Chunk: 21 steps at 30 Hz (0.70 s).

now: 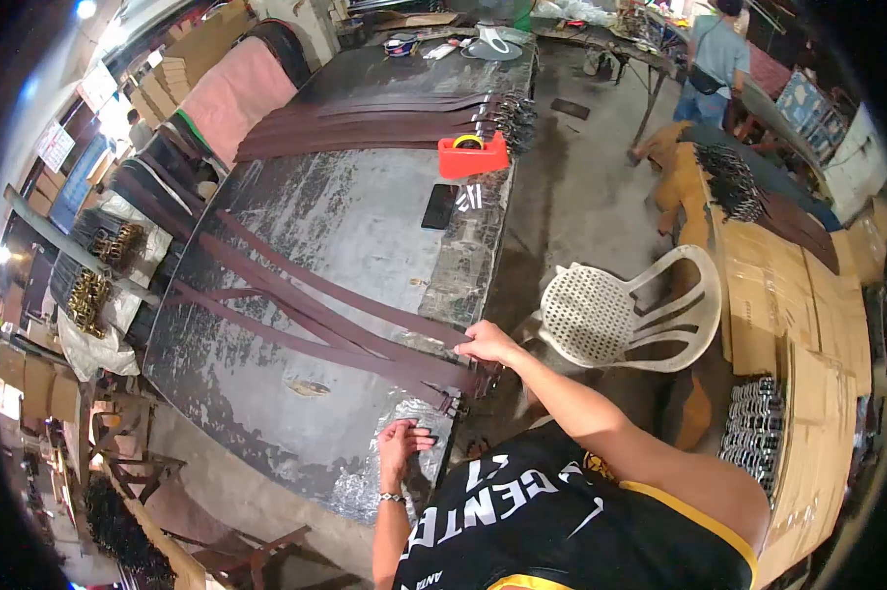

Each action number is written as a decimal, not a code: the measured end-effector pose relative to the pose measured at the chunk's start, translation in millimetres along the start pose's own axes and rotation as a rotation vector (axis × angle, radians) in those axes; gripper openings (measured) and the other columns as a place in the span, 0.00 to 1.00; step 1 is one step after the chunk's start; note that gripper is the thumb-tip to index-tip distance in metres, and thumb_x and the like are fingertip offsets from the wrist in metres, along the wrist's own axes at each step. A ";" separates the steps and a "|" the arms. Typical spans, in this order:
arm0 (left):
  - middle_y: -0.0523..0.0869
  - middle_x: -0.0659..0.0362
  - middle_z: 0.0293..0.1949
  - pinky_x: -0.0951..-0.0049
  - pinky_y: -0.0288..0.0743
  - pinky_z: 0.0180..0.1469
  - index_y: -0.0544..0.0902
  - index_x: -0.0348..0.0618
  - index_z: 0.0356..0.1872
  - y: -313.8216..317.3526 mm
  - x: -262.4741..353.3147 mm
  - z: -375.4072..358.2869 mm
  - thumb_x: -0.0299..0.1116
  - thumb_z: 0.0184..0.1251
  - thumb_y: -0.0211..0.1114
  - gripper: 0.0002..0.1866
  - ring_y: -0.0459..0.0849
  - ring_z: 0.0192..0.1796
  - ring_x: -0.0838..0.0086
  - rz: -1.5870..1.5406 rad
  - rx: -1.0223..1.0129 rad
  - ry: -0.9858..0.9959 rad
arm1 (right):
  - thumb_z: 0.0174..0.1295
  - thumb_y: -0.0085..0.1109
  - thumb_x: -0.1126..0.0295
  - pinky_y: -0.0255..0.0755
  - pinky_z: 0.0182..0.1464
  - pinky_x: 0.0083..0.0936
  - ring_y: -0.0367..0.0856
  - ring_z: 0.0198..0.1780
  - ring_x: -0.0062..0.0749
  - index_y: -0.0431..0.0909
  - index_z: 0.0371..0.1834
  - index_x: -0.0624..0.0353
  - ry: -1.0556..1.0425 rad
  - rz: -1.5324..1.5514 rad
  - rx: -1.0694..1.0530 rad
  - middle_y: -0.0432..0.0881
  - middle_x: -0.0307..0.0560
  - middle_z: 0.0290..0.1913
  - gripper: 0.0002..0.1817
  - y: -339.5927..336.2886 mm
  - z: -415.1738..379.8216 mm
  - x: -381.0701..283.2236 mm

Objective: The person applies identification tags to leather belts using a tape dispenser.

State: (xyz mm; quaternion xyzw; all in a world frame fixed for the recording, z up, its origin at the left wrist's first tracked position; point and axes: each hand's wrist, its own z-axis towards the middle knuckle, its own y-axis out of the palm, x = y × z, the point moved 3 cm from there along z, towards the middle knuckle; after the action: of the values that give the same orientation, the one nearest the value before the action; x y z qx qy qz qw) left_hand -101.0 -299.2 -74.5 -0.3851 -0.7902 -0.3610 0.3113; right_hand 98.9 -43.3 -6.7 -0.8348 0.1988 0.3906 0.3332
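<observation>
Several long dark-brown leather belts (365, 339) lie loosely crossed over the near part of the worktable, their right ends gathered at its edge. My right hand (488, 344) is closed on the end of the uppermost belt, fingers pinching it near the table edge. Just below the belts, my left hand (404, 442) rests over the table corner with its fingers apart, holding nothing visible. Close to it, a dark metal buckle (448, 403) shows at a belt end. Other ends hang past the edge and are hard to make out.
Farther up the worktable (335, 211) lie a row of brown belts (365, 128), a red tape dispenser (473, 157) and a black phone (439, 207). A white plastic chair (600, 310) stands at the right, beside cardboard (787, 295). A person (715, 64) stands in the background.
</observation>
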 end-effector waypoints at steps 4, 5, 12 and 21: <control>0.88 0.42 0.33 0.62 0.87 0.34 0.77 0.29 0.44 11.5 11.9 -5.1 0.36 0.77 0.50 0.16 0.90 0.31 0.54 0.037 0.108 -0.027 | 0.58 0.69 0.64 0.68 0.21 0.24 0.78 0.21 0.20 0.82 0.30 0.60 -0.008 0.058 -0.068 0.82 0.39 0.21 0.11 -26.6 0.2 3.8; 0.88 0.42 0.33 0.63 0.87 0.32 0.77 0.29 0.44 16.5 13.0 -6.0 0.35 0.75 0.52 0.16 0.90 0.30 0.56 0.055 0.193 -0.038 | 0.59 0.68 0.65 0.66 0.18 0.24 0.77 0.19 0.20 0.82 0.32 0.60 0.009 0.136 -0.137 0.82 0.40 0.21 0.09 -37.4 -5.0 -0.4; 0.87 0.48 0.24 0.72 0.77 0.21 0.81 0.26 0.32 107.6 56.1 4.4 0.32 0.68 0.54 0.15 0.84 0.18 0.68 0.724 0.727 0.003 | 0.70 0.58 0.66 0.70 0.28 0.21 0.78 0.26 0.20 0.81 0.39 0.63 0.103 0.459 -0.370 0.84 0.42 0.28 0.10 -77.7 8.3 40.5; 0.85 0.55 0.50 0.77 0.76 0.42 0.73 0.32 0.64 242.3 64.1 75.1 0.41 0.77 0.59 0.24 0.83 0.43 0.77 0.367 0.324 0.118 | 0.71 0.58 0.65 0.74 0.37 0.25 0.81 0.34 0.24 0.81 0.45 0.61 0.131 0.830 -0.546 0.83 0.41 0.32 0.11 -33.4 57.5 7.7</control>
State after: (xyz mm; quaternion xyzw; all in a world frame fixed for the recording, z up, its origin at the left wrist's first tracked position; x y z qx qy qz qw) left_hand 52.1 -106.4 14.0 -0.4454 -0.7351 -0.1887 0.4750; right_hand 93.6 20.4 -26.5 -0.7647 0.4253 0.4749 -0.0942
